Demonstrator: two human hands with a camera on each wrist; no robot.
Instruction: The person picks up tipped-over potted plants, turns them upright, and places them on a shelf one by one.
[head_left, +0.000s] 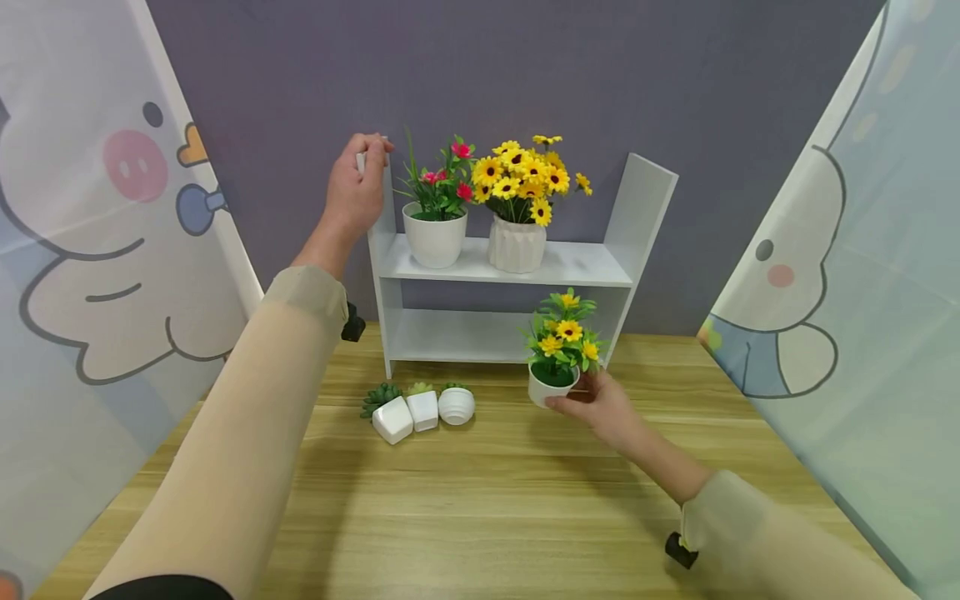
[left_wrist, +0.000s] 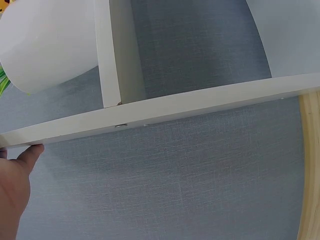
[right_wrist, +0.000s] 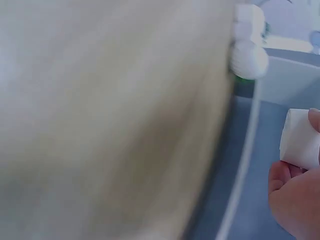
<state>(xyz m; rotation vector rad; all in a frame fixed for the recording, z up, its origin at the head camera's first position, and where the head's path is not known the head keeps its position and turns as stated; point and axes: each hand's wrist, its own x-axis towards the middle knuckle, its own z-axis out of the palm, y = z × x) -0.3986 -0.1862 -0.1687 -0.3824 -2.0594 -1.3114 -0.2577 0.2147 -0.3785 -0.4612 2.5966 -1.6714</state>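
Note:
In the head view, my left hand (head_left: 358, 187) grips the top of the left side panel of a white two-tier shelf (head_left: 457, 333). The left wrist view has the fingers of this hand (left_wrist: 12, 187) at the edge of the side panel (left_wrist: 190, 105). My right hand (head_left: 611, 412) holds a small potted plant with yellow flowers (head_left: 553, 379) by its white pot, in front of the lower shelf's right end. From the right wrist, the thumb and fingers show around the white pot (right_wrist: 300, 140).
On the upper shelf stand a pot with red flowers (head_left: 435, 237) and a ribbed pot of yellow sunflowers (head_left: 517, 246). Three small white succulent pots (head_left: 423, 410) lie tipped over on the wooden table (head_left: 450, 517), front left of the shelf. Cartoon-printed curtains (head_left: 135, 250) flank both sides.

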